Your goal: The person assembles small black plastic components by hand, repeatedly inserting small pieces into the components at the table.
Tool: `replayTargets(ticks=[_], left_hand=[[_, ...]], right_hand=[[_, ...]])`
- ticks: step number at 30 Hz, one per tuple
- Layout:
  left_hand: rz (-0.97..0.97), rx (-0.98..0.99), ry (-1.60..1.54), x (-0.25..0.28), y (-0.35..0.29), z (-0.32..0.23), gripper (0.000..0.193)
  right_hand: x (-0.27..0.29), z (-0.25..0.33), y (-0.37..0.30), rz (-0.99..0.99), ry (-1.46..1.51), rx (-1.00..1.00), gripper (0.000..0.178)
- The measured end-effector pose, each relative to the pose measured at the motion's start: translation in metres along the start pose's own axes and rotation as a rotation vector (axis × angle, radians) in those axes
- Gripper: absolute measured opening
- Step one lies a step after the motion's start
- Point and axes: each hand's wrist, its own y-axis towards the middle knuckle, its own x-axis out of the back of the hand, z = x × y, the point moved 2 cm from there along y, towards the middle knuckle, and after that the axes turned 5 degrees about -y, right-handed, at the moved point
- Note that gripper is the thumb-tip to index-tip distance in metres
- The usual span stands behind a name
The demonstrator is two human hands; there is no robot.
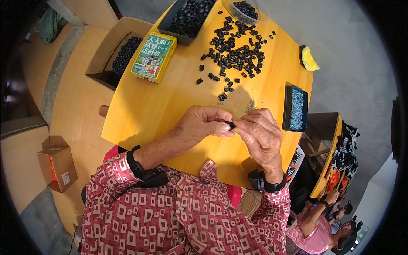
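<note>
My left hand point(204, 122) pinches a small black part point(230, 125) between thumb and fingertips, above the near part of the yellow table point(170, 106). From the right, my right hand point(260, 134) reaches the same part, its thumb and forefinger closed at the part's right end. Whether those right fingers also hold something tiny is hidden. Beyond both hands lies a loose pile of small black plastic pieces point(238, 57), with several strays on its near side. A black tray of small shiny bluish-silver pieces point(296, 109) stands right of my right hand.
At the back are a dark bin of black parts point(187, 19) and a clear round tub point(248, 12). A green-yellow box point(154, 57) and yellow piece point(309, 58) lie near the edges. Cartons stand left point(123, 46). Another person point(314, 225) works at a table lower right.
</note>
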Motion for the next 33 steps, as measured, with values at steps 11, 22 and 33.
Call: replayTargets(ticks=[11, 22, 33], left_hand=[[-0.016, -0.022, -0.045, 0.005, 0.003, 0.012, 0.035], [-0.047, 0.1, 0.118, 0.005, 0.005, 0.004, 0.032], [-0.02, -0.034, 0.22, 0.001, 0.008, 0.006, 0.023]], right_hand=[[-0.02, -0.002, -0.013, -0.071, 0.013, 0.004, 0.028], [-0.03, 0.003, -0.027, -0.189, -0.071, -0.082, 0.034], [-0.03, 0.007, -0.03, -0.16, -0.086, -0.149, 0.041]])
